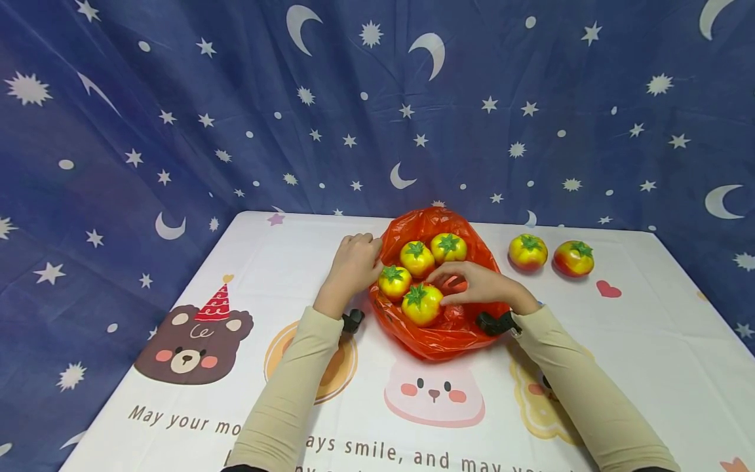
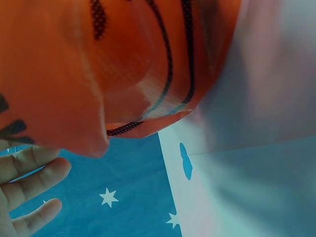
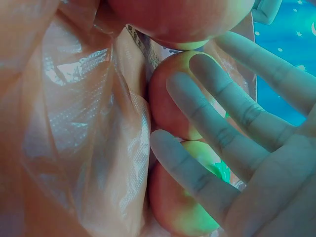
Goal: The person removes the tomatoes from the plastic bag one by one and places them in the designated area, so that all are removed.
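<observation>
An unfolded red plastic bag (image 1: 454, 334) lies with its mouth spread upward. Inside sit several yellow-and-red tomatoes with green star-shaped tops, the front tomato (image 1: 422, 307) nearest me. At the bag's left rim, my left hand (image 1: 356, 262) grips the plastic; in the left wrist view the thumb and grip are hidden behind the bag (image 2: 133, 64). My right hand (image 1: 480, 283) reaches in over the bag's right side, thumb beside the front tomato. In the right wrist view its fingers (image 3: 217, 133) are spread and nearly straight in front of the tomatoes, not curled round any.
Two more tomatoes, a left one (image 1: 527, 253) and a right one (image 1: 573, 259), rest on the table right of the bag. The table has a white printed cloth (image 1: 649, 367). A blue star-and-moon curtain (image 1: 354, 111) hangs behind and along the left side.
</observation>
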`<action>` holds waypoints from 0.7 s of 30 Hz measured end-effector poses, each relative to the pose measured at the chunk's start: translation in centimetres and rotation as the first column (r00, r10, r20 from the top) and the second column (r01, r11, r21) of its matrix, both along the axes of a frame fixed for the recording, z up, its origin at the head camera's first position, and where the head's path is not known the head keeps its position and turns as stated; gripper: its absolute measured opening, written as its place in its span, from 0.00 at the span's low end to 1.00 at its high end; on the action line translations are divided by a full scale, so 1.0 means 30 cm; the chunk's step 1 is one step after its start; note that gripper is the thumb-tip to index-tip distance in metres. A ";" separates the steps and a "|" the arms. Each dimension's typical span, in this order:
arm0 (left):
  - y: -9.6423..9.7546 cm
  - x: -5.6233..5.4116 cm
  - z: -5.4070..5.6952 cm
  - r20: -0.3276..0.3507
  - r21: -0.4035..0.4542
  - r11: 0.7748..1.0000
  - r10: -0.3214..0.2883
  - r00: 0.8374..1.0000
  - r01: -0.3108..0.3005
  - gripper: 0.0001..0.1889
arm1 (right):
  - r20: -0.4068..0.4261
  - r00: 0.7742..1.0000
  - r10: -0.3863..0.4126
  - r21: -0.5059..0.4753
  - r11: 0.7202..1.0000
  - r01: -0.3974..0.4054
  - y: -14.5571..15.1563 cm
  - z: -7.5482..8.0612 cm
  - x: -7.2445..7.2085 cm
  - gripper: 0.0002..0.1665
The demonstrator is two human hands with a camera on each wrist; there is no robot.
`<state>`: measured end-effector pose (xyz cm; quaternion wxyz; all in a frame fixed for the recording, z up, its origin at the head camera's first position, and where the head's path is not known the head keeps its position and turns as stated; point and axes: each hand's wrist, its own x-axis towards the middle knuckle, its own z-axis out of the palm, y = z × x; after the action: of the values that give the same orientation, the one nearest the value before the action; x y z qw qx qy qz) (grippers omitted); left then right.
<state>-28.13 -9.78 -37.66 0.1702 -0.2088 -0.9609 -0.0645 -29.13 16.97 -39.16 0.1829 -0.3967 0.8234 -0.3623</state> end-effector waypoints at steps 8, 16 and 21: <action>-0.001 0.003 0.003 -0.004 -0.009 1.000 -0.004 1.000 0.004 0.05 | -0.021 1.000 -0.015 -0.019 1.000 0.015 -0.003 0.006 -0.010 0.24; -0.001 0.002 0.000 -0.001 -0.007 1.000 -0.002 1.000 0.002 0.06 | -0.036 0.999 -0.013 -0.035 0.999 0.012 -0.004 0.003 -0.019 0.22; -0.001 0.001 -0.001 -0.003 -0.009 1.000 -0.001 1.000 0.001 0.06 | -0.017 1.000 0.003 -0.036 0.999 -0.003 -0.009 -0.004 -0.023 0.24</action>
<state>-28.09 -9.81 -37.68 0.1704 -0.2101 -0.9609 -0.0599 -29.83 16.70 -39.26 0.1693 -0.4043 0.8175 -0.3736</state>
